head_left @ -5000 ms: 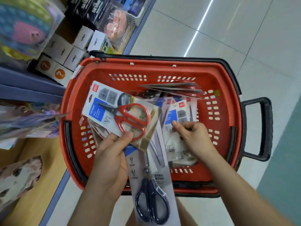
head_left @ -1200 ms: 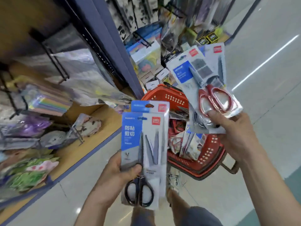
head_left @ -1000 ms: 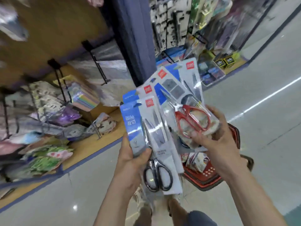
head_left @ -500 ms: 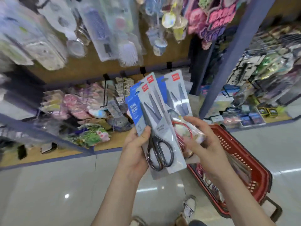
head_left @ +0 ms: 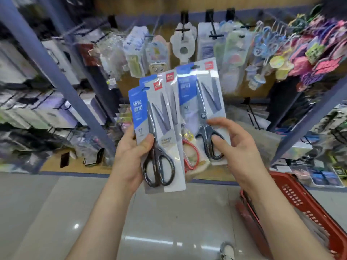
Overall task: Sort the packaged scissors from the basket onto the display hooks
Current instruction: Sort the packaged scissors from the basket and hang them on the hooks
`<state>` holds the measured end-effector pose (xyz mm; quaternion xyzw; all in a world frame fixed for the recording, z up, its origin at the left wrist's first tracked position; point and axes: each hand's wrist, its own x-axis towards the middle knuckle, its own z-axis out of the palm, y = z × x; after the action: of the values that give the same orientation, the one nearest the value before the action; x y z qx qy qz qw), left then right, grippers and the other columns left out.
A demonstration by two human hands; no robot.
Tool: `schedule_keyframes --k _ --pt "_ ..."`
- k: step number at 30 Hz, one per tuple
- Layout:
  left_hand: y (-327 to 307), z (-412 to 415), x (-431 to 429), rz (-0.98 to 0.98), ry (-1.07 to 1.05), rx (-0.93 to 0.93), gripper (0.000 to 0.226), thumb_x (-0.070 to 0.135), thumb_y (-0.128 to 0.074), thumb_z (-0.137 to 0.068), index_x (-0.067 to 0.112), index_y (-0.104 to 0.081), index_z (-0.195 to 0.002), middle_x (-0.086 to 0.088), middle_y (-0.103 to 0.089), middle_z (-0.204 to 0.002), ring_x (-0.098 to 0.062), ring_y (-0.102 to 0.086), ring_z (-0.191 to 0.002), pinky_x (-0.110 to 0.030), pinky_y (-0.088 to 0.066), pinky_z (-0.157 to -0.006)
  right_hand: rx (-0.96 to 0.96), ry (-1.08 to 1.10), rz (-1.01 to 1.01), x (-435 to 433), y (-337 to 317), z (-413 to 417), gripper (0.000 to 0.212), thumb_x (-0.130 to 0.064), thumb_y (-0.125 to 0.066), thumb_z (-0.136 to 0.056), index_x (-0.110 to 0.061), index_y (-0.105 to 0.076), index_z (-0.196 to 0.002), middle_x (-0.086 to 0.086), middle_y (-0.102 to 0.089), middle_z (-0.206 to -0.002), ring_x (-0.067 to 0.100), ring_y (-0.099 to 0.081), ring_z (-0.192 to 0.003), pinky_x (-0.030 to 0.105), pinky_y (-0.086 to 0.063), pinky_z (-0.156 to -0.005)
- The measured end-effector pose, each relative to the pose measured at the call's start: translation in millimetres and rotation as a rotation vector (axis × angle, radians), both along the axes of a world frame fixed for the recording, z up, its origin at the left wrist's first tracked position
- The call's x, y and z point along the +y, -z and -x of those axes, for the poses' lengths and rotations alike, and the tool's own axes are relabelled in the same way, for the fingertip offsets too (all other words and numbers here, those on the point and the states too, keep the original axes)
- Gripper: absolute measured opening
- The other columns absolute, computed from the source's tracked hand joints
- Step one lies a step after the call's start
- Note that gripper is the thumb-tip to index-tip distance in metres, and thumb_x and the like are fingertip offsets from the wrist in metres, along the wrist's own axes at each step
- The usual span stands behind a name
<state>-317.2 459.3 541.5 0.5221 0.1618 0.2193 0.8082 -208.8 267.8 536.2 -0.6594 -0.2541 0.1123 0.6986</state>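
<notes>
Facing a crowded shop rack (head_left: 62,77), display hooks (head_left: 216,35) just above: gripping upright packaged scissors (head_left: 159,128) in left hand (head_left: 131,158), pinching one upright pack (head_left: 202,94) in right hand (head_left: 240,147), nearest the hooks.

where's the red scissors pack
Head view, centre: the red-handled pack peeks out between the left pack gripped by the left hand and the right pack in the right hand.
</notes>
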Motion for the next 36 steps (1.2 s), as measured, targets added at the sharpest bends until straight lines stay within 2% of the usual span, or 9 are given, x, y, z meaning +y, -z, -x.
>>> schedule_keyframes --k 6,10,16,20,25,29,30,33,36 --pt "-25.0 7.9 38.3 -0.126 -0.019 -0.049 0.061 0.003 -0.059 -0.083 0.022 -0.047 -0.140 -0.018 -0.065 -0.127 -0.032 -0.065 -0.110 -0.040 -0.055 -0.091 0.064 -0.081 0.014 56.3 -23.0 16.6 0.025 -0.026 -0.068 -0.079 -0.033 -0.073 -0.102 -0.012 -0.074 -0.109 0.006 -0.065 -0.108 0.018 -0.049 -0.089" --pt "-32.4 -6.8 51.8 -0.202 -0.076 -0.067 0.058 -0.003 -0.058 -0.090 0.023 -0.046 -0.140 -0.014 -0.069 -0.122 -0.030 -0.067 -0.109 -0.041 -0.056 -0.091 0.112 -0.170 0.016 88.8 -22.5 13.3 0.043 -0.025 -0.082 -0.067 -0.035 -0.068 -0.107 -0.010 -0.075 -0.104 0.007 -0.071 -0.095 0.019 -0.054 -0.079" --pt "-45.7 -41.6 78.5 -0.239 -0.324 0.029 0.042 0.002 -0.074 -0.082 0.012 -0.062 -0.120 -0.005 -0.073 -0.111 -0.023 -0.069 -0.105 -0.040 -0.056 -0.090 0.142 -0.251 -0.043 132.3 -27.0 -12.8 0.054 -0.019 -0.083 -0.073 -0.022 -0.053 -0.118 -0.006 -0.072 -0.113 0.014 -0.070 -0.104 0.033 -0.058 -0.087" --pt "-64.6 -76.6 96.6 -0.197 -0.401 0.016 0.038 0.003 -0.075 -0.081 0.002 -0.062 -0.117 -0.013 -0.073 -0.106 -0.031 -0.071 -0.098 -0.044 -0.059 -0.085 0.132 -0.249 -0.116 162.3 -38.6 -42.8 0.035 -0.032 -0.068 -0.081 -0.029 -0.054 -0.113 -0.004 -0.070 -0.116 0.016 -0.069 -0.105 0.035 -0.057 -0.086" --pt "-93.4 -117.4 123.1 -0.126 -0.471 -0.052 0.021 0.009 -0.069 -0.087 0.004 -0.064 -0.107 -0.010 -0.075 -0.100 -0.027 -0.072 -0.091 -0.043 -0.059 -0.084 0.107 -0.235 -0.176 186.1 -62.1 -81.9 0.040 -0.051 -0.068 -0.079 -0.035 -0.056 -0.114 -0.004 -0.068 -0.120 0.017 -0.067 -0.110 0.041 -0.055 -0.092" --pt "-110.8 -140.2 135.8 -0.145 -0.494 -0.102 0.012 0.011 -0.063 -0.093 0.007 -0.062 -0.104 -0.006 -0.076 -0.094 -0.022 -0.071 -0.087 -0.043 -0.058 -0.085 0.198 -0.265 -0.223 199.0 -83.2 -103.9 0.013 -0.037 -0.062 -0.095 -0.045 -0.053 -0.101 -0.033 -0.071 -0.092 -0.010 -0.068 -0.084 0.016 -0.054 -0.076" --pt "-115.5 -146.2 137.9 -0.165 -0.501 -0.105 0.011 0.010 -0.062 -0.094 0.007 -0.060 -0.104 -0.006 -0.075 -0.094 -0.023 -0.070 -0.087 -0.047 -0.057 -0.088 0.199 -0.264 -0.225 200.6 -88.6 -110.0 0.018 -0.035 -0.060 -0.092 -0.045 -0.053 -0.105 -0.034 -0.071 -0.092 -0.012 -0.068 -0.084 0.015 -0.054 -0.076" --pt "-130.5 -162.6 147.0 -0.238 -0.520 -0.102 0.008 0.012 -0.059 -0.096 0.008 -0.059 -0.104 -0.005 -0.074 -0.092 -0.022 -0.069 -0.086 -0.051 -0.055 -0.090 0.144 -0.264 -0.227 208.9 -107.2 -127.5 0.057 -0.048 -0.071 -0.079 -0.041 -0.052 -0.132 -0.014 -0.070 -0.121 0.010 -0.068 -0.110 0.042 -0.052 -0.100" --pt "-147.0 -177.8 157.9 -0.284 -0.485 -0.130 0.012 0.014 -0.053 -0.100 0.012 -0.065 -0.097 -0.005 -0.074 -0.095 -0.021 -0.068 -0.089 -0.046 -0.053 -0.091 0.016 -0.177 -0.235 219.5 -124.4 -138.3 0.066 -0.042 -0.062 -0.082 -0.043 -0.040 -0.144 -0.019 -0.062 -0.133 0.003 -0.062 -0.119 0.037 -0.051 -0.104"
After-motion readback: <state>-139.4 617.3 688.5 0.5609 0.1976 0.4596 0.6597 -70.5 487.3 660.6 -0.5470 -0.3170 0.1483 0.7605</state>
